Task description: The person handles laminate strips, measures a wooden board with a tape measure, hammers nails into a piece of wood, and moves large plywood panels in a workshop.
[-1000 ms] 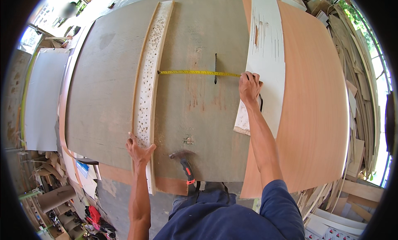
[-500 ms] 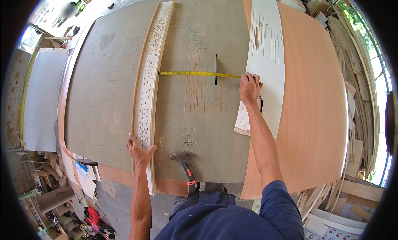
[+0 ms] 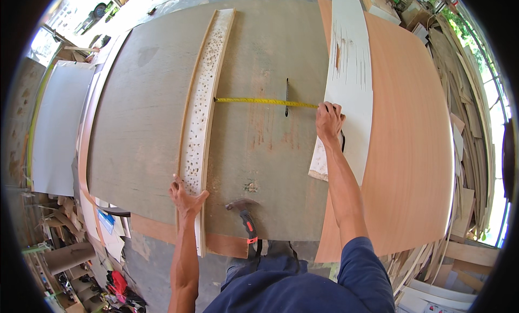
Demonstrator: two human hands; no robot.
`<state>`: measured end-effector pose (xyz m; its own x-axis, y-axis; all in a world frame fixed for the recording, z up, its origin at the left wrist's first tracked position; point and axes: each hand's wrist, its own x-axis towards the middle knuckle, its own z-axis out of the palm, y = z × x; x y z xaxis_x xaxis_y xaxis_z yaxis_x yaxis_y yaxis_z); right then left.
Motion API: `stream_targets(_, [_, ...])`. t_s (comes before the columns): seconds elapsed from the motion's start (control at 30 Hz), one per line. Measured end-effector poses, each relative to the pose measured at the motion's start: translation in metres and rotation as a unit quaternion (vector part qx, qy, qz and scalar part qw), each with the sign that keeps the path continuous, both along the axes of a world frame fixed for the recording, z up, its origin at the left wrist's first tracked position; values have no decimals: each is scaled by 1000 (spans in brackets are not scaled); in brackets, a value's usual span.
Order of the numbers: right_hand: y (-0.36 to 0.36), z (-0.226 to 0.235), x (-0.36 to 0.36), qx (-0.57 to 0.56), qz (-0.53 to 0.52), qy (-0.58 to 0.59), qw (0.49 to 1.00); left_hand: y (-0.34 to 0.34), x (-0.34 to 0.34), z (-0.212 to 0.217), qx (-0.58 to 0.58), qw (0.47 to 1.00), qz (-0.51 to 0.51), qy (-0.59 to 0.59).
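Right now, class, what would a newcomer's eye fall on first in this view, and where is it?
Probably the bright yellow tape measure, stretched across the middle of the grey-brown board to the right hand. Next, perhaps, the long, speckled white strip at the tape's left end, with the left hand on its nearer part. A hammer lies by the board's near edge.
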<state>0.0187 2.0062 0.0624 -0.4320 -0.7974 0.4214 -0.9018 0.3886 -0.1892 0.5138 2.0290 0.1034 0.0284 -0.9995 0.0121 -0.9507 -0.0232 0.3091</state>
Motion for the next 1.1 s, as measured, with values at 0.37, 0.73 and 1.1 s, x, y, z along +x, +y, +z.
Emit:
stream_targets(0.37, [45,50,80,-80,29,-70,994,0,7,6,-27,999,-16,11])
stream_targets(0.73, [18,135,418,-76,378,-198,901,-2,28,9,3,997,-12,78])
stream_targets(1.1, [-55,31,623,186,646,46,739,-13,25,25,124,988,-51,81])
